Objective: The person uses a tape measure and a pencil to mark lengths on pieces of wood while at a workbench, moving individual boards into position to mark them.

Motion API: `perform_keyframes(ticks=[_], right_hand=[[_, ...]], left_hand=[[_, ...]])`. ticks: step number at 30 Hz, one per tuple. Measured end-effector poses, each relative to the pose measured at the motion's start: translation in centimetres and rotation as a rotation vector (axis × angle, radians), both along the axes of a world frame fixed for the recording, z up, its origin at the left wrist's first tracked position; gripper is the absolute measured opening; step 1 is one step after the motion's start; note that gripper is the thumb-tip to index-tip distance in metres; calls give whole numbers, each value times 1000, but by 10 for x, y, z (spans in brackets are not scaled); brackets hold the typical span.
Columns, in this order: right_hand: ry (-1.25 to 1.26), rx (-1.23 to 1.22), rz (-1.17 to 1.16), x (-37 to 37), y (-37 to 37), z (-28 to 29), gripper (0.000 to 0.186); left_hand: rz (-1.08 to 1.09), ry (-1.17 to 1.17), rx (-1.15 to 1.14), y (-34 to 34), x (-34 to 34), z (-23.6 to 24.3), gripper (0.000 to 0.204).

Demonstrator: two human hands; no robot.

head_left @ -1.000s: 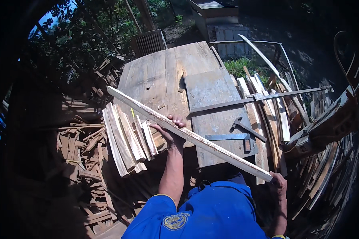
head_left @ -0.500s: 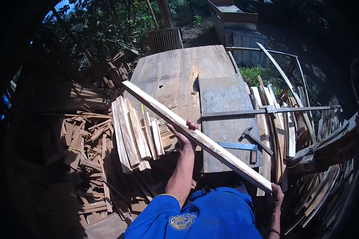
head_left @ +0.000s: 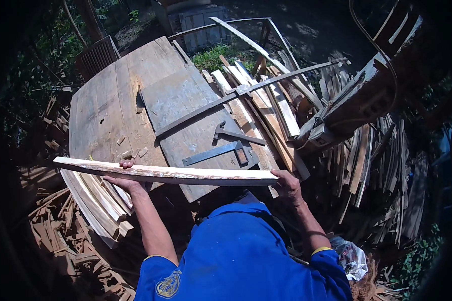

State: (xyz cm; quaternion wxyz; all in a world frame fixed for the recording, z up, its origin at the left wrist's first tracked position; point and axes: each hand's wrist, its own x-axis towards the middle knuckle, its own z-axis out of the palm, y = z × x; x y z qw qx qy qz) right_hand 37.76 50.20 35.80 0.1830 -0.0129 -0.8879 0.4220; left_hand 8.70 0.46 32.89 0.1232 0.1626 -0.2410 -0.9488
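A long pale wooden board (head_left: 196,174) with a rough bark edge spans the space in front of my body, raised over the near side of the worktable (head_left: 98,98). Toward its left part, my left hand (head_left: 125,181) grips it from below, fingertips curling over the far edge. My right hand (head_left: 288,186) is closed around the right end. Just beyond the board lie a metal try square (head_left: 213,153) and a claw hammer (head_left: 238,135), both on a grey panel (head_left: 178,98). A long bar clamp (head_left: 211,106) crosses that panel diagonally.
Cut boards (head_left: 93,203) are stacked left of the table, above a heap of scrap wood (head_left: 60,236). More boards (head_left: 256,98) lean along its right side. A thick timber (head_left: 351,95) stands at the right, near piled slats (head_left: 359,165). Small offcuts (head_left: 127,154) lie on the table.
The board has swung from a steep diagonal to nearly level across my view, its right end rising. My view has turned to the right. Both hands keep their hold.
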Motion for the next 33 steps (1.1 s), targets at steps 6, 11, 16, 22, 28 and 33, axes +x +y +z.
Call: perform_keyframes(ticks=[6, 11, 16, 22, 28, 33], right_hand=[[-46, 83, 118, -12, -10, 29, 44], [18, 333, 188, -37, -46, 64, 37], [-45, 245, 351, -40, -46, 61, 16], [-84, 425, 368, -33, -45, 34, 19], [-404, 427, 524, -31, -64, 27, 18], [-361, 514, 713, -38, -65, 23, 19]], left_hand=[[-30, 83, -18, -20, 5, 6, 92], [-64, 165, -4, 4, 10, 27, 94], [-79, 89, -20, 16, 26, 53, 94], [-106, 124, -81, 24, 38, 59, 91], [45, 7, -256, 42, 50, 78, 83], [10, 72, -499, 65, 60, 93, 81]])
